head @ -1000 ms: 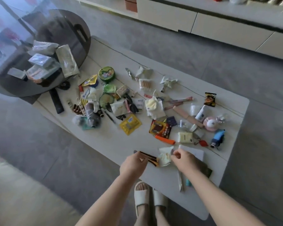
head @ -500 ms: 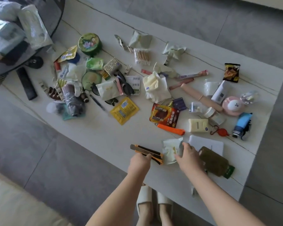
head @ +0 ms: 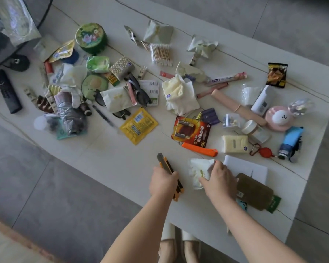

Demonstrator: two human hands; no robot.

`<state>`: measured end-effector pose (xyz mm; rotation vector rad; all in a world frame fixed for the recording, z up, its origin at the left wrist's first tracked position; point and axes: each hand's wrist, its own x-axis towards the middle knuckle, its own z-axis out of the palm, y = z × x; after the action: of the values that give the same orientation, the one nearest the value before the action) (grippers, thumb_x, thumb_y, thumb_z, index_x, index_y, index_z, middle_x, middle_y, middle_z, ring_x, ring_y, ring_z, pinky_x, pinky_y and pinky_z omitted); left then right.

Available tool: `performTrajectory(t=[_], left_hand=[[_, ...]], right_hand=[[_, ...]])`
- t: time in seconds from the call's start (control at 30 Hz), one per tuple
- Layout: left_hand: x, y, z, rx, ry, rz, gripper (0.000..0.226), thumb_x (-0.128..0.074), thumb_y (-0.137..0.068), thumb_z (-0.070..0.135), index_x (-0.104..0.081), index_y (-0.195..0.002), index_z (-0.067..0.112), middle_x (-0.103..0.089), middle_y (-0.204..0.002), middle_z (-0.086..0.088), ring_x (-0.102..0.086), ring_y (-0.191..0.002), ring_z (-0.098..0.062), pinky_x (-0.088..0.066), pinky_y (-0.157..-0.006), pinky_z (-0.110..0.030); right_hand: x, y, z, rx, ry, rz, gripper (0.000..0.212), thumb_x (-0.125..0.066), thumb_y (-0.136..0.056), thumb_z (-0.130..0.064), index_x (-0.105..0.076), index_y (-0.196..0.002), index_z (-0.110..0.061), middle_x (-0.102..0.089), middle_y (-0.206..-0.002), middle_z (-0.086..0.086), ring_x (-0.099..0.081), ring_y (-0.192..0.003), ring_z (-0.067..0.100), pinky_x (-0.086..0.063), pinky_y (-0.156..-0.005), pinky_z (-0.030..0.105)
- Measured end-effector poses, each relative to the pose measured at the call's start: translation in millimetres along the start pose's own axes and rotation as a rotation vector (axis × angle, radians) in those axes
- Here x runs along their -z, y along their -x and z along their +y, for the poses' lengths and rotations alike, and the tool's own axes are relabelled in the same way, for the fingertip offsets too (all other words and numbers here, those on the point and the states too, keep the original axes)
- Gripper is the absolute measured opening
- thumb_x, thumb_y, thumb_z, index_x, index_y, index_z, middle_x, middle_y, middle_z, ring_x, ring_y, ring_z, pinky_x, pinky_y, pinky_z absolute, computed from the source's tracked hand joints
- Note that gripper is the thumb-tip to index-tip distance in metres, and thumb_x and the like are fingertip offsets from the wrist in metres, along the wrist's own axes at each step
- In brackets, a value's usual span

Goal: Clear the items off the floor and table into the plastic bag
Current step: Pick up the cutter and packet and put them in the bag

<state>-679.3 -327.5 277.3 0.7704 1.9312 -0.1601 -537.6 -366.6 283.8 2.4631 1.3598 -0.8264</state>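
Both hands have drawn slightly apart since a moment ago, and the utility knife (head: pixel 169 171) has swung to point away from the near edge of the tabletop (head: pixel 103 158). Her left hand (head: pixel 162 182) holds its grip closed around the knife's yellow-and-black handle. Her right hand (head: pixel 219 180) pinches a crumpled white wrapper (head: pixel 198 170) lying near that edge, just beside a white notebook (head: pixel 254 168) and an olive pouch (head: pixel 254 192).
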Motion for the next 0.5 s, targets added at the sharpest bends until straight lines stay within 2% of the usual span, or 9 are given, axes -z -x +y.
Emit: performTrajectory(t=[0.07, 0.17, 0.3, 0.4, 0.5], left_hand=[[7, 4, 6, -0.051, 0.026, -0.012, 0.021, -0.055, -0.088, 0.027, -0.046, -0.099, 0.01, -0.051, -0.073, -0.002, -0.052, -0.059, -0.014, -0.035, -0.047, -0.025], [21, 9, 15, -0.108, 0.049, -0.032, 0.023, -0.051, -0.092, 0.026, -0.044, -0.108, 0.01, -0.05, -0.078, -0.003, -0.05, -0.059, -0.012, -0.034, -0.043, -0.022], [33, 6, 21, -0.153, 0.059, -0.061, 0.022, -0.048, -0.093, 0.024, -0.044, -0.111, 0.011, -0.049, -0.076, -0.003, -0.048, -0.06, -0.015, -0.035, -0.045, -0.025], [37, 2, 26, -0.166, 0.053, -0.065, 0.019, -0.048, -0.091, 0.022, -0.045, -0.108, 0.015, -0.049, -0.075, -0.004, -0.049, -0.058, -0.016, -0.035, -0.044, -0.024], [37, -5, 29, -0.187, 0.074, -0.084, 0.022, -0.055, -0.088, 0.022, -0.045, -0.107, 0.02, -0.054, -0.081, -0.005, -0.054, -0.061, -0.017, -0.042, -0.043, -0.025]], right_hand=[[7, -3, -1, 0.079, -0.059, -0.018, 0.045, -0.061, -0.086, -0.034, -0.044, -0.122, -0.012, -0.051, -0.127, 0.008, -0.05, -0.116, 0.022, -0.045, -0.092, 0.032], [22, -11, -5, 0.198, -0.141, -0.028, 0.036, -0.06, -0.087, -0.024, -0.045, -0.117, -0.013, -0.047, -0.128, 0.005, -0.046, -0.117, 0.019, -0.045, -0.092, 0.029], [30, -31, -16, 0.309, -0.067, -0.009, 0.039, -0.061, -0.088, -0.022, -0.045, -0.121, -0.012, -0.046, -0.133, 0.004, -0.04, -0.125, 0.019, -0.038, -0.102, 0.028], [28, -43, -24, 0.325, -0.006, -0.014, 0.045, -0.062, -0.087, -0.026, -0.044, -0.127, -0.017, -0.04, -0.14, 0.002, -0.035, -0.13, 0.021, -0.037, -0.104, 0.032], [22, -46, -30, 0.247, 0.017, 0.011, 0.043, -0.061, -0.088, -0.025, -0.044, -0.127, -0.021, -0.041, -0.136, 0.003, -0.04, -0.124, 0.022, -0.04, -0.098, 0.033]])
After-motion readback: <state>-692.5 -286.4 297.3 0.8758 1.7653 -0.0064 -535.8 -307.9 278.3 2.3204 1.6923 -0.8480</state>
